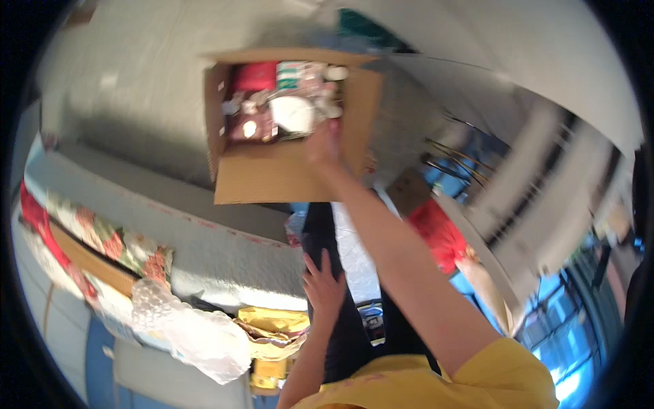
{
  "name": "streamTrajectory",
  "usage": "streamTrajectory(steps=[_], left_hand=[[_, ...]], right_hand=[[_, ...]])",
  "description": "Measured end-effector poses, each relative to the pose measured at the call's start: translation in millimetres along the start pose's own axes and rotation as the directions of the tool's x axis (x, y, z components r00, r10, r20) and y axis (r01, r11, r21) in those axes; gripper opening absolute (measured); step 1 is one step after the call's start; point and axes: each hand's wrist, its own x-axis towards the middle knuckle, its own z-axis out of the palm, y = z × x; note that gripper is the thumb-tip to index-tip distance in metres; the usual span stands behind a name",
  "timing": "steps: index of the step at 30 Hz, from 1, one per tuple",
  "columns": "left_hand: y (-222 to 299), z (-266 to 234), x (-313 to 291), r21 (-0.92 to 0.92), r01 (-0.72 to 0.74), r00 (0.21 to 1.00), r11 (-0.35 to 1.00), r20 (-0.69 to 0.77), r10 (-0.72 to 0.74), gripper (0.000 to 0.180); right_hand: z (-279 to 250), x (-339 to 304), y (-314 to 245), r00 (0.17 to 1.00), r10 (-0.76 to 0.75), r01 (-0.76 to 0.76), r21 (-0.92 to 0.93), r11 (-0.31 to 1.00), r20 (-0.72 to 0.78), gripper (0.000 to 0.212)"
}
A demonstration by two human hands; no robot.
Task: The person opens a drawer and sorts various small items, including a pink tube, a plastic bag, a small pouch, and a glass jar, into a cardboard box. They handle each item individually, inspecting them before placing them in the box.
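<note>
An open cardboard box [266, 178] stands ahead of me with its flaps spread. Packed inside are a red item [255, 76], a white round item [293, 114], a green-and-white pack [289, 75] and several smaller things, all blurred. Over the box's near edge reaches my right hand [323, 144], beside the white round item. Motion smears its fingers, so whether it grips anything does not show. My left hand [324, 286] lies on my dark trouser leg [320, 228], fingers spread and holding nothing.
Left of me runs a pale ledge or bench [218, 255] bearing bubble wrap [191, 330], a yellow bag [272, 320] and flowered cloth [136, 251]. On the right are a red cloth-like item [439, 235], a smaller brown carton [409, 191] and a large pale slatted object [531, 184].
</note>
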Motion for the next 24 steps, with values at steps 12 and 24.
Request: streamTrajectory(steps=[12, 24], left_hand=[[-89.7, -32.2, -58.0, -0.443, -0.344, 0.815, 0.828, 0.297, 0.498, 0.045], [222.5, -225.7, -170.8, -0.706, -0.466, 0.798, 0.533, -0.075, 0.598, 0.024]], right_hand=[[-279.5, -417.7, 47.4, 0.849, -0.497, 0.525, 0.387, 0.758, -0.179, 0.025], [-437.6, -246.5, 273.8, 0.899, -0.187, 0.188, -0.037, 0.981, -0.396, 0.043]])
